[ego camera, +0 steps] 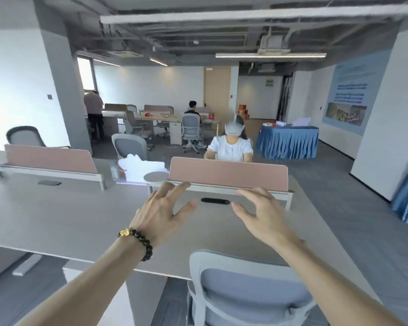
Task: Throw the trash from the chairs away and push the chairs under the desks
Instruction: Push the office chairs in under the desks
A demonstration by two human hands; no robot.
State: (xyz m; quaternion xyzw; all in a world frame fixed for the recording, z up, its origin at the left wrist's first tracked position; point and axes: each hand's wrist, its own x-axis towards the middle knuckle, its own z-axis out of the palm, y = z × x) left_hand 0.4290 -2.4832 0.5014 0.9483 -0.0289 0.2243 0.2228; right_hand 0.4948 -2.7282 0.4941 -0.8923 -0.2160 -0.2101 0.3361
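A grey office chair (247,285) stands directly below me, its backrest close against the front edge of the grey desk (76,217). My left hand (165,208), a dark bead bracelet on the wrist, hovers over the desk with fingers spread and nothing in it. My right hand (262,212) hovers beside it, also spread and holding nothing. Both are raised above the chair back, not touching it. A white crumpled heap (139,165) lies on the far side of the desk between two pink divider screens (229,175). The chair's seat is hidden.
A person in white sits beyond the divider (231,149). More grey chairs (130,147) and desks stand farther back with two other people. A blue-skirted table (287,142) is at right. A black cable slot (214,201) is in the desktop. Grey carpet floor runs along the right.
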